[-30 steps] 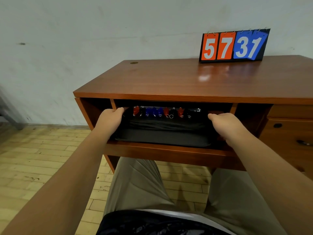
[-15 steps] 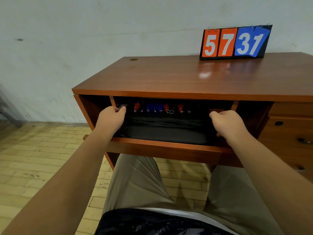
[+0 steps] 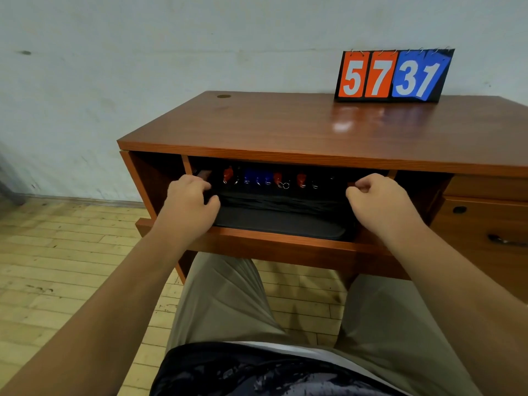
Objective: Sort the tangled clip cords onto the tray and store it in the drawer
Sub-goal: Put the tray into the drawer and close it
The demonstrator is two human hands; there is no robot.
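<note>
We have pushed the tray [image 3: 280, 224] slightly deeper into the drawer [image 3: 285, 247]. Our left hand [image 3: 187, 207] has slid to its near left corner. Our right hand [image 3: 380, 204] has come off the edge, curled and seemingly empty.

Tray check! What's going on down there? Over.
Hands: left hand grips tray end; right hand curled at other end, grip unclear. Tray sits in open drawer, clips lined along back. Nothing blocking seen.

Both hands, left hand [image 3: 188, 205] and right hand [image 3: 381, 204], hold the black tray [image 3: 280, 224] in the open drawer [image 3: 285, 247].
</note>
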